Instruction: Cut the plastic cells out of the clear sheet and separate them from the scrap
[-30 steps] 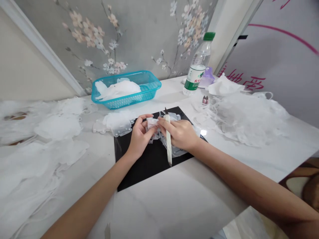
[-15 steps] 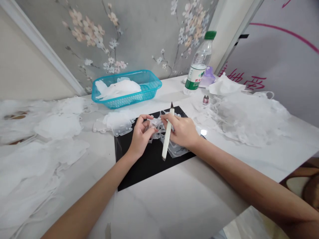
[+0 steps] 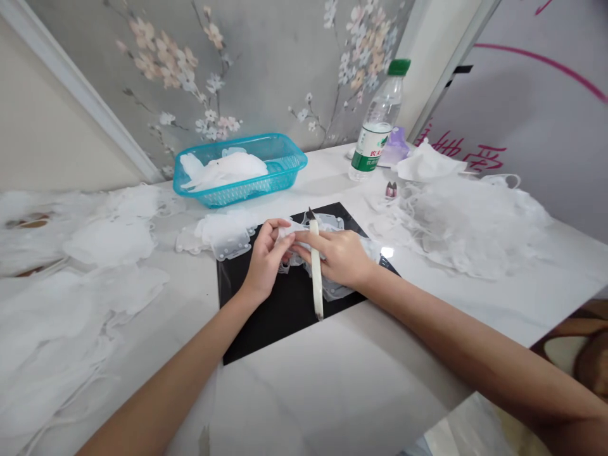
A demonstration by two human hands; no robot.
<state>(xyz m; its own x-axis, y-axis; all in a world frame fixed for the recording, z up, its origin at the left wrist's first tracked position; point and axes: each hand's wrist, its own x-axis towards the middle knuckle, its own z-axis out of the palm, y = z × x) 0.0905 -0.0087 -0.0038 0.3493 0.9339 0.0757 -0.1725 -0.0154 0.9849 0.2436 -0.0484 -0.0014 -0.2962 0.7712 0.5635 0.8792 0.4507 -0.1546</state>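
Note:
My left hand (image 3: 266,261) is closed, its thumb and fingers pinching a thin, translucent white sheet piece (image 3: 297,227) above a black board. Close against it, my right hand (image 3: 344,256) has its fingertips at the same piece. A white-handled tool with a dark pointed tip (image 3: 316,272) is held between the right-hand fingers, tip pointing away from me. Under the right hand, more translucent cut-out sheets (image 3: 335,289) lie on the black board (image 3: 266,323). Fingers partly hide the piece.
A blue plastic basket (image 3: 242,193) with white pieces stands at the back. Beside it are a water bottle (image 3: 375,133) and small pink clips (image 3: 391,189). White sheet pieces lie piled at left (image 3: 111,240) and right (image 3: 479,221); a small stack (image 3: 228,237) touches the board's left edge.
The right hand has moved slightly left, its fingers now meeting the left thumb. The tool has swung, its tip shifting left. The white piece is now more covered by fingers.

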